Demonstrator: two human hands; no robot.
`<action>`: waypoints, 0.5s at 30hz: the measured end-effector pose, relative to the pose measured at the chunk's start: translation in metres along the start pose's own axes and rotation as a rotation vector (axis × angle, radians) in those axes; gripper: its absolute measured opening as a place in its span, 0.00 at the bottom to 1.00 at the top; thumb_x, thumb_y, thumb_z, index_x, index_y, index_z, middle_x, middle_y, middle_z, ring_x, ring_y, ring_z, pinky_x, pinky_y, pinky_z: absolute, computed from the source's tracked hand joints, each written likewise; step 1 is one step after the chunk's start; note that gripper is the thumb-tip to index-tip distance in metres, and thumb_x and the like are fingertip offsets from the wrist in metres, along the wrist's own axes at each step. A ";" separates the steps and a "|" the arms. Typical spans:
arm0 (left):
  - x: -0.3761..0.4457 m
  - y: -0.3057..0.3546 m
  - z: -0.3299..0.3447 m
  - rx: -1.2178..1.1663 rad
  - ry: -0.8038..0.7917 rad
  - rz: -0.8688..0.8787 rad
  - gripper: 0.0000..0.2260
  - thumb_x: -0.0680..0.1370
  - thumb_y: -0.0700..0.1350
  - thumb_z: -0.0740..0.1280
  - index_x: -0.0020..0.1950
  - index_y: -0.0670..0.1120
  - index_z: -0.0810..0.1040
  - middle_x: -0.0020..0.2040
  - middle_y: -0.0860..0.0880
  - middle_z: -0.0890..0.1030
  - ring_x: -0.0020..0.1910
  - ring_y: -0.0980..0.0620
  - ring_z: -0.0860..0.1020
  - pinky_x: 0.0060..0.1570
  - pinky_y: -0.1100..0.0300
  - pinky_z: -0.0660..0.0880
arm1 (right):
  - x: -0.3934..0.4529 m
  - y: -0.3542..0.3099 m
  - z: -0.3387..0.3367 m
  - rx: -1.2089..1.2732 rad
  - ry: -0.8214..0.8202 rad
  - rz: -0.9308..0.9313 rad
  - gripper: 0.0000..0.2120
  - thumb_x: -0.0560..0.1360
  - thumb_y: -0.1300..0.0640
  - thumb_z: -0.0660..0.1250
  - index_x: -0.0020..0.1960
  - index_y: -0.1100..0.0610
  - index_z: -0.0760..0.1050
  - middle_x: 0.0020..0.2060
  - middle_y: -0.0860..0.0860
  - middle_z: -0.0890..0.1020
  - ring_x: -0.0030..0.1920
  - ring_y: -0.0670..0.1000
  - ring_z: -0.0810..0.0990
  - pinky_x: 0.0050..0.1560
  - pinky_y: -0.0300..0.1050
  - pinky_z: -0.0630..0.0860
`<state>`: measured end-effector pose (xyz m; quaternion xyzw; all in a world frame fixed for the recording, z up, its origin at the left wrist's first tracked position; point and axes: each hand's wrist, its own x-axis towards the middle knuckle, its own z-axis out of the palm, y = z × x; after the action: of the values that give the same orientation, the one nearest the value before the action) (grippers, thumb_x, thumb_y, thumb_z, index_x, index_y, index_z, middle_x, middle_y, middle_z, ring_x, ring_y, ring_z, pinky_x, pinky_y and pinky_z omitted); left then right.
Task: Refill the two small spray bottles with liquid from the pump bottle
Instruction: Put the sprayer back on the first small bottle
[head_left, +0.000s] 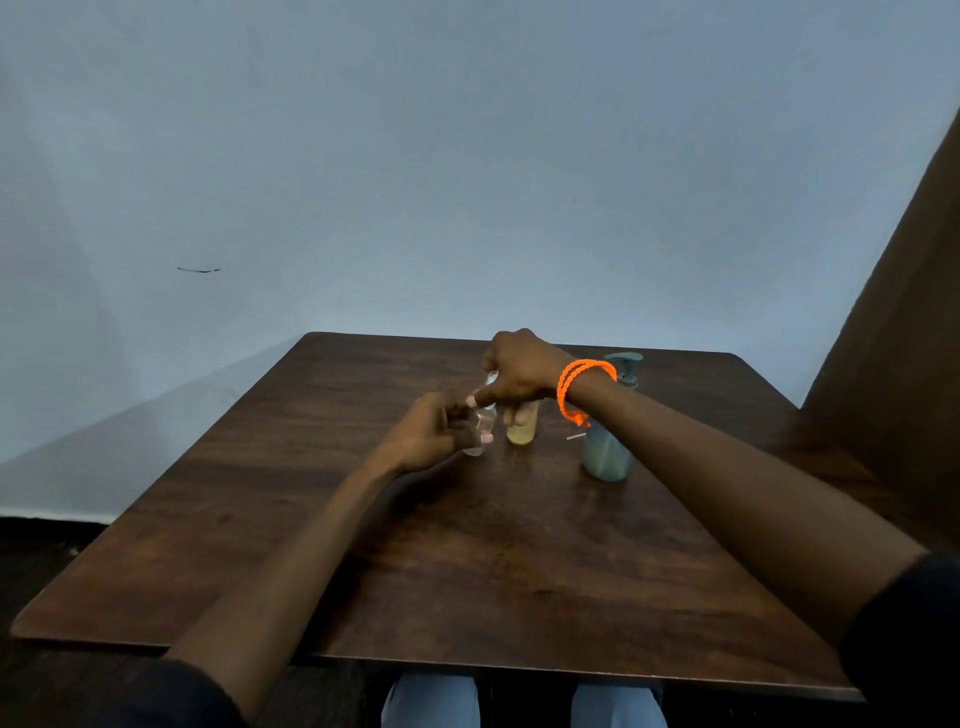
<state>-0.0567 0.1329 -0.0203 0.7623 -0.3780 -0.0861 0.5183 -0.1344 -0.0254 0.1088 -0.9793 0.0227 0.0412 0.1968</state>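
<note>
- Clear spray bottle (483, 426): small, transparent, appears colourless inside; fill level cannot be read. It sits between the two hands, held upright or nearly so just above or on the counter (467, 545); contact with the surface cannot be confirmed.
- Left hand (431, 434): fingers curled round the lower body of the clear spray bottle, grasping it from the left side.
- Right hand (519, 374): positioned above the left hand, fingers bunched downward and pinching the top of the clear spray bottle at its cap or nozzle. An orange braided bracelet (584, 387) circles the wrist.
- Yellow spray bottle (521, 431): small, with pale yellowish contents, standing upright on the counter directly beneath the right hand and just to the right of the left hand. Its top is hidden by the right hand's fingers.
- Pump bottle (608, 452): teal, larger than the other two, rounded body with a pump head (626, 366) of the same colour. It stands upright on the counter behind the right wrist, which crosses in front of its neck.
- Counter: dark wood grain, carrying the standing bottles near its far edge.
</note>
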 end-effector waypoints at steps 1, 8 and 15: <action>0.000 -0.002 0.000 -0.010 -0.022 0.009 0.13 0.76 0.43 0.79 0.59 0.41 0.84 0.54 0.41 0.88 0.55 0.47 0.87 0.60 0.41 0.84 | -0.002 -0.001 -0.001 -0.006 0.018 -0.019 0.07 0.74 0.58 0.78 0.48 0.60 0.84 0.32 0.52 0.87 0.32 0.51 0.87 0.36 0.40 0.82; 0.002 -0.006 -0.001 -0.109 0.026 -0.054 0.15 0.79 0.31 0.74 0.64 0.43 0.82 0.56 0.47 0.86 0.56 0.53 0.84 0.59 0.56 0.83 | -0.031 0.004 -0.040 -0.070 0.279 -0.148 0.09 0.67 0.65 0.77 0.45 0.54 0.85 0.42 0.50 0.83 0.38 0.47 0.79 0.39 0.39 0.73; 0.011 -0.007 -0.001 -0.131 0.356 -0.187 0.13 0.79 0.38 0.76 0.63 0.44 0.84 0.53 0.46 0.86 0.54 0.48 0.86 0.46 0.63 0.82 | -0.101 0.063 0.064 0.075 0.368 -0.002 0.05 0.69 0.60 0.75 0.40 0.55 0.78 0.36 0.48 0.82 0.39 0.49 0.80 0.40 0.46 0.76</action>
<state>-0.0451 0.1277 -0.0235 0.7619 -0.2018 -0.0222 0.6150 -0.2438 -0.0559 0.0345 -0.9624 0.0587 -0.1399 0.2255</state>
